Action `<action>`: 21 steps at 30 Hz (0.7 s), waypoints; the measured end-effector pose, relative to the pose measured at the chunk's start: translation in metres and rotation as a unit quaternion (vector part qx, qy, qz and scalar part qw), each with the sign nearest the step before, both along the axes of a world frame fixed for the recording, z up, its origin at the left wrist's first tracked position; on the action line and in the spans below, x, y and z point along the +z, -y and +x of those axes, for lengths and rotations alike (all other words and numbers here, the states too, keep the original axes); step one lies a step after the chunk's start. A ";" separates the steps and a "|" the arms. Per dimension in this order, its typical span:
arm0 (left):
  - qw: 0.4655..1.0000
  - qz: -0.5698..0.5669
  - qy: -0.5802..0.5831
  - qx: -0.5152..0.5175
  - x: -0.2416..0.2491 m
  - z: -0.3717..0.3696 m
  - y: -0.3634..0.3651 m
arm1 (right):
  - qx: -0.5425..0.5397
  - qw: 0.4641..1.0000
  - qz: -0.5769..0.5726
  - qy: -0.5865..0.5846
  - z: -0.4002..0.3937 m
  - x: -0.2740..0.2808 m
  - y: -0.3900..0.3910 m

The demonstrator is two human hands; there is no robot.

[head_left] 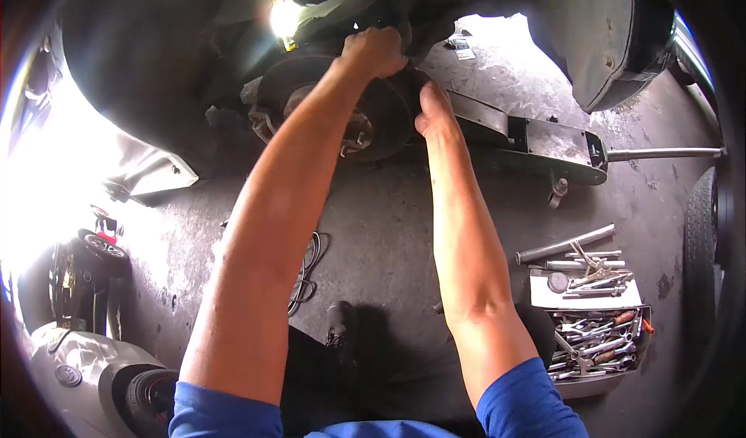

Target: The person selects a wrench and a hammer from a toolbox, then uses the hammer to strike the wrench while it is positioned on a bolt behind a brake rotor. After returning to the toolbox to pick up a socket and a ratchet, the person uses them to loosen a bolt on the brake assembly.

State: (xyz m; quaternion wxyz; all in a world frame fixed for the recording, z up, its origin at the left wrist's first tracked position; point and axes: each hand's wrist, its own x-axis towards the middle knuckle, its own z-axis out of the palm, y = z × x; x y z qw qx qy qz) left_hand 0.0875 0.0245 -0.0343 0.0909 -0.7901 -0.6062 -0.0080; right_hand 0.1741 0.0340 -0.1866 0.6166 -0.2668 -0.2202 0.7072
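Note:
Both my arms reach forward into the dark wheel well of a raised vehicle. Above the brake disc [390, 119], my left hand [377, 52] is closed in a fist; whatever lies inside its fingers is hidden in shadow. Lower and to the right, my right hand [434, 108] is by the disc's right edge, with its fingers out of sight behind the dark parts. The left forearm crosses in front of the disc and covers part of it. A bright work lamp [286, 18] shines at the upper left of my left hand.
A floor jack [556, 143] with a long handle [664, 154] stands right of the disc. Wrenches fill a tool box [594, 383] at lower right, beside a metal pipe [566, 244]. A cable [305, 279] lies on the floor. A scooter [85, 372] stands at left, a tire [701, 236] at right.

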 end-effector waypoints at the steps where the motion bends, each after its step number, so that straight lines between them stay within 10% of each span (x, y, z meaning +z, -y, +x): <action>1: 0.999 0.024 -0.006 0.031 -0.004 0.008 0.005 | -0.012 1.000 0.001 0.003 0.000 0.004 0.006; 21: 0.998 -0.006 -0.045 -0.049 -0.002 -0.010 -0.012 | -0.007 0.998 0.017 -0.058 -0.011 -0.022 -0.028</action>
